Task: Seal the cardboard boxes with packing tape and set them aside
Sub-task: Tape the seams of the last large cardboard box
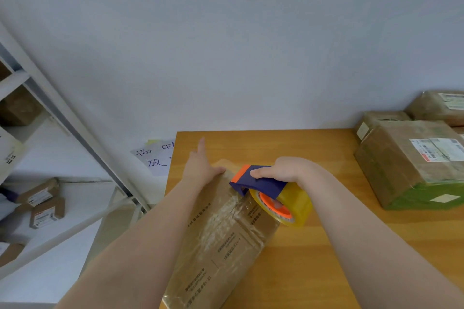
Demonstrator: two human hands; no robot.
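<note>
Lower centre of the frame, on the wooden worktop (326, 246): long cardboard box (221, 246), lying slantwise, flaps closed, contents hidden, clear tape glinting along the top. At its far end: left hand (200, 168), fingers straight, pressed flat on the lid. Just right of that: right hand (283, 169), fingers clamped round a blue-and-orange tape dispenser (258, 182) with a yellowish roll (296, 206), front edge down on the box. Right edge: taped, labelled parcels (414, 158), stacked. Left: white shelf (75, 223) holding small labelled boxes (47, 211).

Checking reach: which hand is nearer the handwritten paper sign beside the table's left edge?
Left. The left hand presses flat on the box just right of the paper sign; the right hand grips the tape dispenser farther right.
</note>
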